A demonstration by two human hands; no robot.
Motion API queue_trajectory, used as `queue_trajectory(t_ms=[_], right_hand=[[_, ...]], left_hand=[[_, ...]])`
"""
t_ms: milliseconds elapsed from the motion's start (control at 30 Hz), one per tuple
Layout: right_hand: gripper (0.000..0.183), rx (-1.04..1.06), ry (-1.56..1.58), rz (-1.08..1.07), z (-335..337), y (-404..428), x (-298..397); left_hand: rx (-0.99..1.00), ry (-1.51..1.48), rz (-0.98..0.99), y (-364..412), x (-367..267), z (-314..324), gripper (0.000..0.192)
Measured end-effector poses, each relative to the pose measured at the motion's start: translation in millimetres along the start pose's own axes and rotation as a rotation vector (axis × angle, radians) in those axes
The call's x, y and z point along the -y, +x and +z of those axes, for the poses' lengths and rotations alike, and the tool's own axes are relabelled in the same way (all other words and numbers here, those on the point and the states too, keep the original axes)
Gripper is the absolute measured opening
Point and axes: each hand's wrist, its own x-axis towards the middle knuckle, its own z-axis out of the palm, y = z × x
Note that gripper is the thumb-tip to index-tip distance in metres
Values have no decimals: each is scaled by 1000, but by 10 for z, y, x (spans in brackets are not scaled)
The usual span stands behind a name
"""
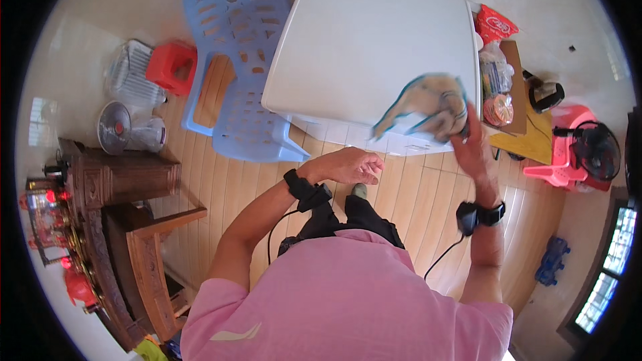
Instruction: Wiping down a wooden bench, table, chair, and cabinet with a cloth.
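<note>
In my right hand (469,145) is a beige cloth with teal edging (426,103), blurred by motion. It hangs over the front right corner of a large white box-shaped unit (371,40), which looks like an appliance. Whether the cloth touches the smooth top is not clear. My left hand (351,165) hovers in front of the unit's front face, above the wood-look floor (401,180). Its fingers are loosely bent, the thumb stands a little apart, and nothing is held.
Left of the unit stands a blue plastic chair (246,70), with a red plastic stool (173,67) beyond it. Carved wooden furniture (145,180) lines the left side. On the right are a cardboard box (511,90) of packages, a pink chair (564,160) and a black fan (596,150).
</note>
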Motion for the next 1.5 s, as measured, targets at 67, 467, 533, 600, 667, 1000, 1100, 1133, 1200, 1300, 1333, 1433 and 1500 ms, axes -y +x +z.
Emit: queue_trajectory(t_ms=[67,467,533,600,667,1000,1100,1133,1200,1300,1333,1433,1500], right_hand=[[64,-37,-643,-276,-160,394,-84],[48,230,-421,-567,1706,430,-460],[47,270,-371,-562,1677,342,-380],[46,516,9,-395,1579,122,-262],[44,427,38,-438,1242,104,-324],[73,149,-929,-132,9,623,-1024],[68,123,-1054,-120,528,966,-1066],[66,93,-979,-78,469,1229,-1181],[58,41,-872,-95,594,1669,-1188],[43,-50,-864,-180,1193,2247,-893],[43,-55,-875,-174,1441,2382,-772],[31,-98,-672,-325,2508,2544,-383],[31,18,-578,-289,3182,2326,-11]], left_hand=[[-66,95,-23,-14,85,-3,47],[-342,342,-35,-223,1156,8,42],[-133,363,-263,-282,884,-107,42],[-147,227,-214,-461,942,-73,44],[-72,96,-284,-601,650,-189,43],[-448,-191,-192,-1545,1271,-600,42],[-622,-360,-185,-2255,1936,-850,38],[-631,-365,-171,-2420,2131,-998,38],[-781,-444,-222,-2753,2556,-1350,38],[-937,-548,-273,-3083,3294,-1877,38],[-928,-552,-264,-3206,3554,-2044,38],[-1168,-478,-436,-3586,4282,-2454,44],[-1347,-108,-583,-3805,4684,-2662,47]])
